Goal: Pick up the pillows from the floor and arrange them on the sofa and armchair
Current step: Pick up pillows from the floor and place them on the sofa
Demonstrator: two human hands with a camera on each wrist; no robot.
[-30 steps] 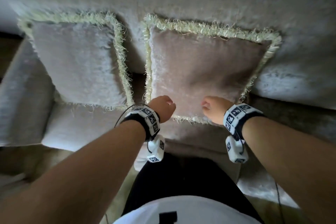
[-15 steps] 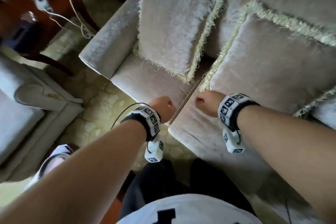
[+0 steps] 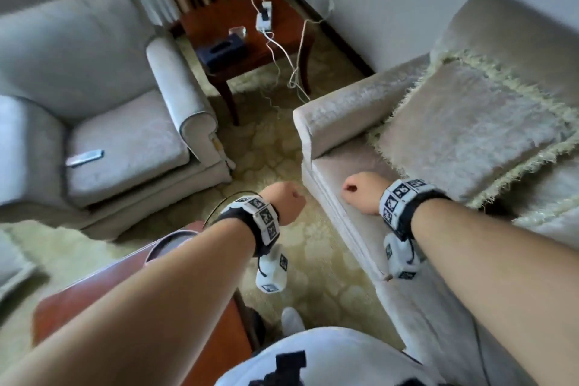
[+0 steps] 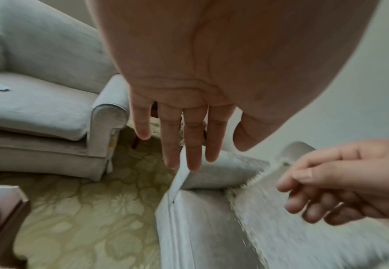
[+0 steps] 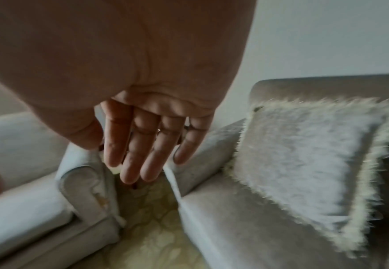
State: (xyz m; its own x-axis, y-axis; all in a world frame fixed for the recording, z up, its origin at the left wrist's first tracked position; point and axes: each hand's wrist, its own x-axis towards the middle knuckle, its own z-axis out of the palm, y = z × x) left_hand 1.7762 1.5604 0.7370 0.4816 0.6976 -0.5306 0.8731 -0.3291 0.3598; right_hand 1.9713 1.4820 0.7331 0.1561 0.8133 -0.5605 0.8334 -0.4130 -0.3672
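Head view has swung away from the sofa back that filled it a second ago: then both hands hung just below a fringed pillow propped against the cushions, now the frame takes in the armchair (image 3: 103, 122) at the left, a wooden side desk (image 3: 247, 37) at the top centre with a tissue box (image 3: 221, 52) and trailing cables (image 3: 282, 53), and the sofa (image 3: 344, 122) at the right. My reading is that the sofa placing is finished and the person is turning to look for the next pillow.

One fringed pillow (image 3: 466, 122) leans against the sofa back at the right of the frame, with the edge of a second showing at the far right border. The armchair seat carries only a remote control (image 3: 84, 157); no pillow is on it, so that part of the task looks undone. No pillow shows on the patterned carpet (image 3: 266, 147) within these views.

Neither grip holds anything. The left hand (image 3: 283, 202) hangs over the carpet between armchair and sofa, its fingers (image 4: 172, 138) straight and loose in the left wrist view. The right hand (image 3: 360, 193) hovers above the front edge of the sofa seat, fingers (image 5: 131, 154) relaxed and extended, the pillow lying to its right and well apart from it.
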